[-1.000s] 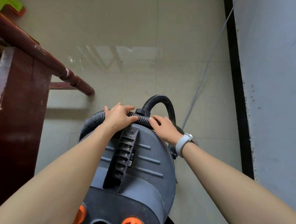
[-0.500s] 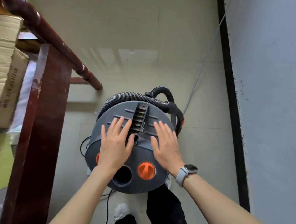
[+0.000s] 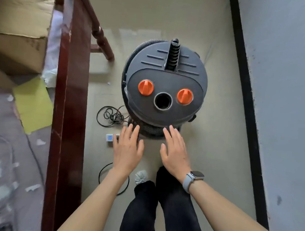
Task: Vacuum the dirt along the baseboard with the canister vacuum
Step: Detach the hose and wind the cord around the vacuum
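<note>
- Both hands are released: the left hand (image 3: 128, 150) and right hand (image 3: 175, 153) hover flat, fingers straight, grasping nothing, just near of the vacuum (image 3: 165, 81).
- The vacuum stands upright on the floor (image 3: 214, 152), between the dark wooden frame (image 3: 69, 112) on the left and the baseboard (image 3: 247, 101) on the right; it is near the baseboard but not touching it.
- The hose (image 3: 151, 130) is wrapped around the drum; its ribbed coil shows at the far left rim and at the near side, by the fingertips.
- The step in hand looks like freeing the hose, so vacuuming has not begun.
- To do it well: take the coil at the near side with both hands and unwind it loop by loop rather than yanking, so the drum does not tip.
- Keep feet off the black cord (image 3: 110, 116) lying loose on the left, which could snag.
- Plugging in at the power strip (image 3: 110, 138) likely comes next; whether it is already plugged in cannot be told.
- No dirt along the baseboard is plain from here.
- Count: one vacuum, one hose, two orange knobs (image 3: 145, 87) beside one round port (image 3: 163, 101), one ribbed handle (image 3: 173, 55), one power strip, one watch (image 3: 191, 179) on the right wrist.
</note>
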Motion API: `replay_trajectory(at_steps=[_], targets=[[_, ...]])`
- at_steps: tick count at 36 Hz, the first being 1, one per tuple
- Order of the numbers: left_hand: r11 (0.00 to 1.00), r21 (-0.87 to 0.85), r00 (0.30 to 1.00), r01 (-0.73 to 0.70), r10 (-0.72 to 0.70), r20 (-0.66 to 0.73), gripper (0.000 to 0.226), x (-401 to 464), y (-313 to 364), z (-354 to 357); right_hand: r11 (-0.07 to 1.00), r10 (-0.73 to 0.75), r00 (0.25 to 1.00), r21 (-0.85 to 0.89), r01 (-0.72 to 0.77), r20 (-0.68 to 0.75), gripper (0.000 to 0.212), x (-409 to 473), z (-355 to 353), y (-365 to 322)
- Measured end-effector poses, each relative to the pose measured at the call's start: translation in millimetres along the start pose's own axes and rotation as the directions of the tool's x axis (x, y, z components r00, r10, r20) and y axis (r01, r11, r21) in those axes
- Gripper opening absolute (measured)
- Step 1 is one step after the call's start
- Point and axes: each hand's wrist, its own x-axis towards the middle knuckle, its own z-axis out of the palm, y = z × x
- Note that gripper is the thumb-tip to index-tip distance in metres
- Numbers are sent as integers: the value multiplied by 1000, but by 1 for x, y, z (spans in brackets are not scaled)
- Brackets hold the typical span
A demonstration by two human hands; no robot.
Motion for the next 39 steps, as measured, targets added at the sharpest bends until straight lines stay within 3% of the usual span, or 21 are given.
replay_trajectory(at_steps=[4,9,12,17,21,28,34,39], targets=[[987,-42,985,154,-149,91,53,-32,-35,38,998,11,979,-60,1,205,65,-17,36,5],[943,-95,940,320,-304,154,54,-52,-81,90,987,32,901,-159,41,432,57,-11,89,27],[918,-117,917,379,-355,181,54,-51,-111,133,970,-20,851,-197,145,524,60,0,132,50],[886,-148,889,439,-405,212,52,-26,-172,216,871,-200,774,-252,421,601,59,25,219,92],[872,-163,880,462,-428,204,54,16,-226,282,816,-251,762,-293,498,597,61,61,297,119],[928,-151,940,339,-338,34,59,111,-324,377,653,-426,654,-287,701,625,62,134,436,151],[967,-183,968,177,-205,-145,62,163,-366,404,617,-364,710,-415,668,603,67,166,505,170],[963,-209,972,168,-197,-126,41,180,-370,398,635,-389,719,-398,663,576,69,166,514,179]])
